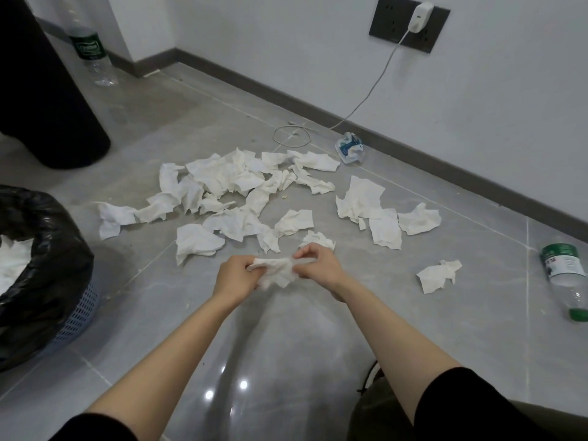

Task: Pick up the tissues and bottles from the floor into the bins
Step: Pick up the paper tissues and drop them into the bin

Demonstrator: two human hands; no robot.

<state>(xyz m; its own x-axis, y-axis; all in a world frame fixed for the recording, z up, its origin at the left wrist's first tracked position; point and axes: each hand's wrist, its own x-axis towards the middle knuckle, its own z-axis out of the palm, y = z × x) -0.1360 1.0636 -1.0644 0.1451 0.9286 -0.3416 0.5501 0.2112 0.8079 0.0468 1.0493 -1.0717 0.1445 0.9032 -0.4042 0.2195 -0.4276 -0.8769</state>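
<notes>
Both grips meet just above the floor (286,345), and each is closed on the same crumpled tissue (275,272). The left grip (235,275) pinches its left end with curled fingers, and the right grip (318,265) pinches its right end between thumb and fingertips, so the tissue hangs stretched between them. Just beyond the grips lies a wide heap of loose tissues (229,179), its nearest sheets almost under the right grip. A smaller cluster of tissues (375,211) sits beyond and to the right, and a single tissue (437,275) lies level with the grips, apart on the right. Farther right a clear bottle (564,275) with a green label lies on its side. To the left of the grips stands a basket bin (63,237) lined with a black bag, with white tissues (12,259) already inside it. Well beyond it rises a tall black bin (47,106), with a second bottle (90,52) upright behind it by the wall. Far beyond the grips, against the skirting, sits a crumpled clear plastic item (350,148) with blue print, near a white cable (375,84) that runs up to a charger (420,14).
</notes>
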